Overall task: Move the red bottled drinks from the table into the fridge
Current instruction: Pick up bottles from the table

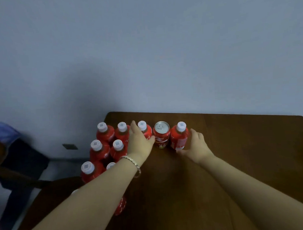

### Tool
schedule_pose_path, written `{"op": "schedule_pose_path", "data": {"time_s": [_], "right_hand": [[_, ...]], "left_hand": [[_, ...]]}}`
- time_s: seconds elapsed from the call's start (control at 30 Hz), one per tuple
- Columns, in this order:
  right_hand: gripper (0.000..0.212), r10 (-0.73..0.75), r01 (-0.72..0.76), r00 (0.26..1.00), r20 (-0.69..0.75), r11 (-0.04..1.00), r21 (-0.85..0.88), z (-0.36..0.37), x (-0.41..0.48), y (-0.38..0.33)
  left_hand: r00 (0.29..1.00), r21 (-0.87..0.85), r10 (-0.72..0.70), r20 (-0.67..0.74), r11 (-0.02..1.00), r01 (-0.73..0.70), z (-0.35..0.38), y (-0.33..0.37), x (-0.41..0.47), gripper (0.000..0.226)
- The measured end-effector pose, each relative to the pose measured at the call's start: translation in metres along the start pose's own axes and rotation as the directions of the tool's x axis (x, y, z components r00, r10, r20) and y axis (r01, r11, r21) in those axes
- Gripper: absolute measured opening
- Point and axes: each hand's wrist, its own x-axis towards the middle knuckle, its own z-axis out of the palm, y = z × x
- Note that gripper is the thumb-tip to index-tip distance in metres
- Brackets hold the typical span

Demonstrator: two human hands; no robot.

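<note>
Several red bottles with white caps stand on the brown table (235, 146), grouped at its back left corner. My left hand (139, 141) wraps round the third bottle of the back row (144, 128), fingers on its left side and thumb on its right. My right hand (195, 145) grips the rightmost bottle (179, 137), fingers behind its right side and thumb low at its front. Both bottles stand upright on the table. Other red bottles (100, 148) stand to the left, some hidden under my left forearm. No fridge is in view.
A red drink can (161, 135) stands between the two gripped bottles, close to both. A plain wall rises right behind the table. At the far left a person in dark trousers (19, 164) stands beside the table. A dark wall socket (70, 146) sits low on the wall.
</note>
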Motion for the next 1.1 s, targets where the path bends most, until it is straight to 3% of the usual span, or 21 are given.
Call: {"op": "schedule_pose_path", "data": {"time_s": [0.1,0.2,0.3,0.4,0.57,0.67,0.77,0.87,0.93,1.03,1.1], "right_hand": [[0.103,-0.037,0.042,0.999,-0.033,0.989,0.140,0.010,0.038,0.008],[0.092,-0.058,0.065,0.998,-0.032,0.960,0.274,0.027,0.075,0.024],[0.078,-0.101,0.120,0.992,-0.080,0.955,0.271,0.034,0.083,0.034],[0.077,-0.161,0.176,0.983,-0.090,0.964,0.198,0.033,0.084,0.040],[0.083,-0.254,0.255,0.967,-0.029,0.958,0.132,0.037,0.061,0.052],[0.103,-0.273,0.253,0.957,0.097,0.950,0.181,0.042,0.053,0.059],[0.128,-0.247,0.177,0.918,0.310,0.955,0.236,0.034,0.058,0.066],[0.137,-0.215,0.143,0.877,0.431,0.971,0.193,0.025,0.074,0.069],[0.141,-0.249,0.201,0.831,0.497,0.968,0.149,0.022,0.086,0.064],[0.140,-0.323,0.302,0.738,0.592,0.943,0.138,0.021,0.098,0.059],[0.139,-0.354,0.318,0.718,0.599,0.933,0.171,0.022,0.101,0.059]], "left_hand": [[1.000,-0.071,-0.028,-0.005,0.997,0.028,0.014,-0.012,0.031,0.080],[0.996,-0.034,0.010,-0.094,0.999,-0.013,0.035,-0.029,0.053,0.051],[0.977,0.027,0.092,-0.190,0.996,-0.089,0.036,-0.033,0.050,0.030],[0.982,0.091,0.127,-0.139,0.989,-0.115,0.033,-0.038,0.047,0.026],[0.974,-0.005,0.222,0.051,0.975,-0.222,0.026,-0.048,0.016,0.033],[0.957,-0.087,0.261,0.124,0.964,-0.252,0.037,-0.054,0.002,0.036],[0.981,-0.205,0.112,0.159,0.976,-0.079,0.049,-0.063,-0.001,0.078],[0.964,-0.445,-0.111,0.241,0.870,0.211,0.055,-0.064,0.003,0.107],[0.972,-0.508,-0.054,0.229,0.845,0.167,0.059,-0.065,0.009,0.107],[0.956,-0.501,0.146,0.255,0.866,0.001,0.063,-0.065,0.024,0.101],[0.931,-0.516,0.206,0.301,0.856,-0.023,0.062,-0.063,0.036,0.097]]}}
